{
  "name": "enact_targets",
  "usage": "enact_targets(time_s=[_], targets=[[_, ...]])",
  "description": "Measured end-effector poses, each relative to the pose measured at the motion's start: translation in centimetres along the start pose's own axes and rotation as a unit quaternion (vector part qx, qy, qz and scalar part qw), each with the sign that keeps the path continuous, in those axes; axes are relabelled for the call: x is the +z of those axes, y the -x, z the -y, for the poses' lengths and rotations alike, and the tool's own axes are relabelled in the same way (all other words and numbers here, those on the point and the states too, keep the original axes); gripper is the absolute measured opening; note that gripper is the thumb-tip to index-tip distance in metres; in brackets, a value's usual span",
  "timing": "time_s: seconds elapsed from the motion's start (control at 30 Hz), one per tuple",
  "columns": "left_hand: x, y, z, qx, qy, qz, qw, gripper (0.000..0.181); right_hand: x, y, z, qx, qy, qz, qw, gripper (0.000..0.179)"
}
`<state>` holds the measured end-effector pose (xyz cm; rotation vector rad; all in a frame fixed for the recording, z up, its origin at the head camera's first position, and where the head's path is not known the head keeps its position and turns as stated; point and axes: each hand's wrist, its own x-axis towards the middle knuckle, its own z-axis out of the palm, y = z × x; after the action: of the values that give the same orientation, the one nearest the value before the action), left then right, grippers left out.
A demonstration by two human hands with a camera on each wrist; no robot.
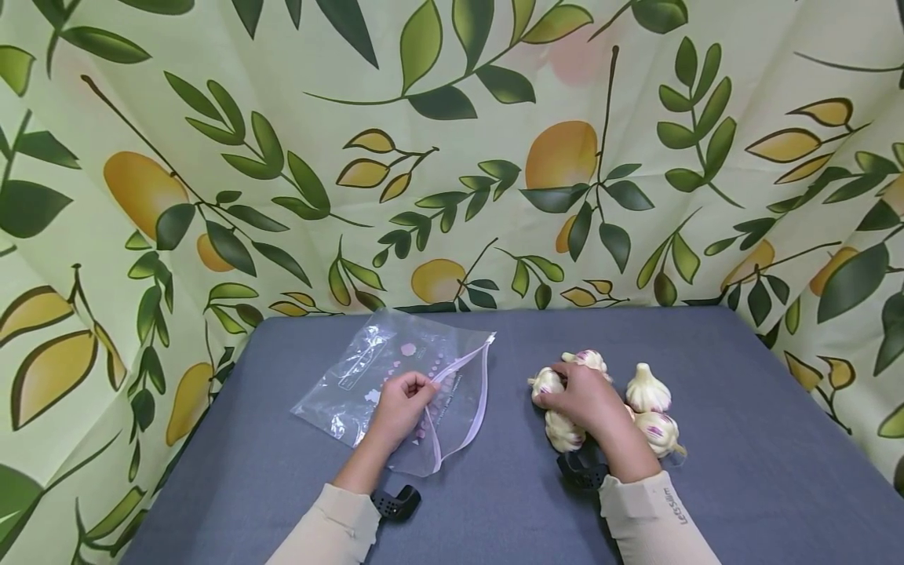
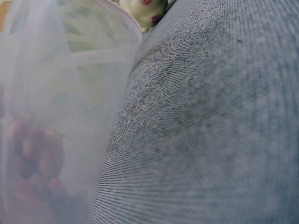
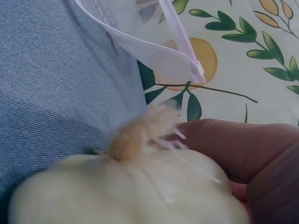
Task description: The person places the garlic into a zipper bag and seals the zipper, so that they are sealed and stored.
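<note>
A clear zip bag (image 1: 417,345) with pink print lies on the table, its mouth gaping toward the right. My left hand (image 1: 402,404) pinches the near side of that mouth by the zip strip. In the left wrist view, the filmy bag (image 2: 88,93) covers the left side, and the fingers show blurred through it. My right hand (image 1: 589,396) is at a cluster of several garlic bulbs, thumb and fingers around the leftmost garlic bulb (image 1: 545,382). The right wrist view has a pale garlic bulb (image 3: 126,191) up close, its dry stem upward, with a finger (image 3: 224,144) behind it.
Other garlic bulbs sit close about the right hand: one upright (image 1: 647,390) to its right, one (image 1: 563,431) below the fingers. A grey-blue cloth (image 1: 508,510) covers the table. Behind it hangs a leaf-and-fruit printed curtain (image 1: 466,196).
</note>
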<state>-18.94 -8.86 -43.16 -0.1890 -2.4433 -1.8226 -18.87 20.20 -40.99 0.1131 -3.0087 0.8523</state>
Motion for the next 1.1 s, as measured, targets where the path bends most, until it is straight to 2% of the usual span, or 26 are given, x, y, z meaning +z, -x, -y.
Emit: enact_targets(time_s=[0.3, 0.53, 0.67, 0.83, 0.9, 0.97, 1.03, 1.1], targets=[[-0.4, -0.1, 0.1, 0.005, 0.006, -0.006, 1.0, 0.012, 0.3, -0.5, 0.9, -0.023, 0.014, 0.005, 0.9996, 0.068], [-0.2, -1.2, 3.2, 0.0, 0.027, -0.022, 0.9994, 0.013, 0.2, -0.8, 1.5, -0.043, 0.023, -0.015, 0.9987, 0.067], [-0.3, -1.2, 3.5, 0.014, 0.03, -0.03, 0.999, 0.012, -0.1, -0.8, 1.9, -0.057, 0.018, -0.044, 0.9972, 0.065], [-0.8, -0.1, 0.7, 0.016, 0.019, -0.011, 0.9996, 0.01, -0.5, -0.4, 2.4, -0.07, 0.006, -0.076, 0.9946, 0.066], [-0.9, 0.3, -0.3, 0.02, 0.012, 0.003, 0.9997, 0.01, -0.7, 0.1, 2.6, -0.074, -0.007, -0.091, 0.9931, 0.067], [-0.7, 0.4, -0.3, 0.024, 0.015, 0.01, 0.9996, 0.01, -0.8, 0.6, 2.9, -0.074, -0.035, -0.107, 0.991, 0.068], [-0.5, 0.5, -0.3, 0.026, 0.018, 0.014, 0.9994, 0.009, -0.9, 1.2, 3.5, -0.068, -0.085, -0.118, 0.9871, 0.068], [-0.5, 0.5, -0.4, 0.024, 0.025, 0.018, 0.9992, 0.01, -1.1, 1.5, 4.3, -0.06, -0.165, -0.122, 0.9768, 0.068]])
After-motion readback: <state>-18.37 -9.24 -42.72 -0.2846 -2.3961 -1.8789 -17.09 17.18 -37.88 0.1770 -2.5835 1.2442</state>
